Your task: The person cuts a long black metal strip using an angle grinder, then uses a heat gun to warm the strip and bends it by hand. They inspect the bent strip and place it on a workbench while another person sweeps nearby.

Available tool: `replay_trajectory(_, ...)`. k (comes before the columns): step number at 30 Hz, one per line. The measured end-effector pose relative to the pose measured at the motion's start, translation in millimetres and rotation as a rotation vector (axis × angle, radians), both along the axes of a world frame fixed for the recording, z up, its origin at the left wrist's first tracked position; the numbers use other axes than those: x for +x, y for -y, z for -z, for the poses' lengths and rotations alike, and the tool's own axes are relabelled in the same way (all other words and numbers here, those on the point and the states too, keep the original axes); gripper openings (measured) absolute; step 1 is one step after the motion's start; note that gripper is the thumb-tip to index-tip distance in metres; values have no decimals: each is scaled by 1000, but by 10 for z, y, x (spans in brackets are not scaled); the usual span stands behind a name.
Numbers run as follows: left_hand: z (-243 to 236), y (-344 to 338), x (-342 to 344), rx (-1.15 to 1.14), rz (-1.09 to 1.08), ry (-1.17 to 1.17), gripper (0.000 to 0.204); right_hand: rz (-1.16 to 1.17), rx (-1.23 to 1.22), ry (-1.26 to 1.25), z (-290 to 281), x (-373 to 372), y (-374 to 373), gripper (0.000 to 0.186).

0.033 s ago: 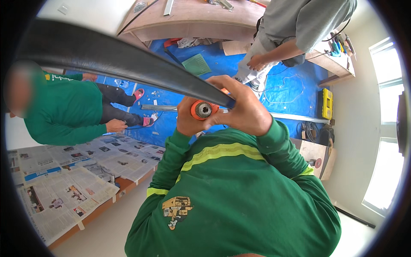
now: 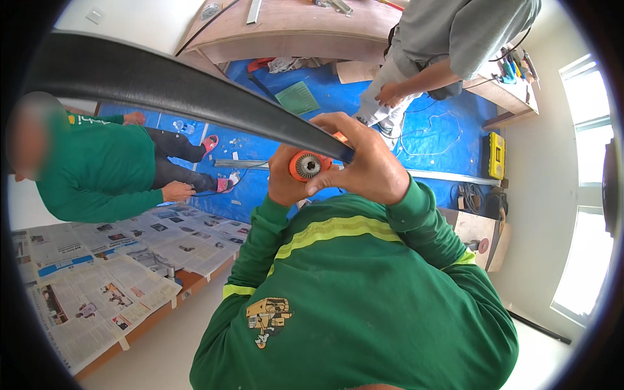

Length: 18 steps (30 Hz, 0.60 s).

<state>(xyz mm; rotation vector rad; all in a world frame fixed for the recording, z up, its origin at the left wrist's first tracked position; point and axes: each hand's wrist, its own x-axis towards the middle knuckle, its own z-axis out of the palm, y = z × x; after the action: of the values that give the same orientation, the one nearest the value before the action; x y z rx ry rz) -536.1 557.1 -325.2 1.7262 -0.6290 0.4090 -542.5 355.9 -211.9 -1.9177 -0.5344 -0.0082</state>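
Note:
Close to my chest, my left hand (image 2: 283, 178) is wrapped round an orange, round-bodied tool (image 2: 305, 166) with a grey toothed ring and a dark centre hole facing up; its kind is unclear. My right hand (image 2: 374, 159) curls beside it, its thumb reaching toward the orange rim. Against the right palm sits the lower end of a long black bar (image 2: 195, 84), which runs to the upper left and looms large near the camera. How far the right fingers close round bar or tool is partly hidden.
A co-worker in green (image 2: 110, 169) is at the left, another in grey (image 2: 442, 45) at the far right. Newspaper (image 2: 117, 273) covers a board at the left. Blue sheeting (image 2: 429, 140) with cables covers the floor. A yellow toolbox (image 2: 496, 156) stands by the right wall; a wooden bench (image 2: 292, 32) is beyond.

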Motion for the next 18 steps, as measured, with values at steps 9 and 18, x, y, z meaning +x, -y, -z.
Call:
replay_trajectory(9, 7, 59, 171, -8, 26, 43, 67, 54, 6, -154, -248, 129, 289, 74)
replay_trajectory(18, -12, 61, 137, 5, 54, -29, 64, 183, 54, -177, -38, 202, 324, 73)
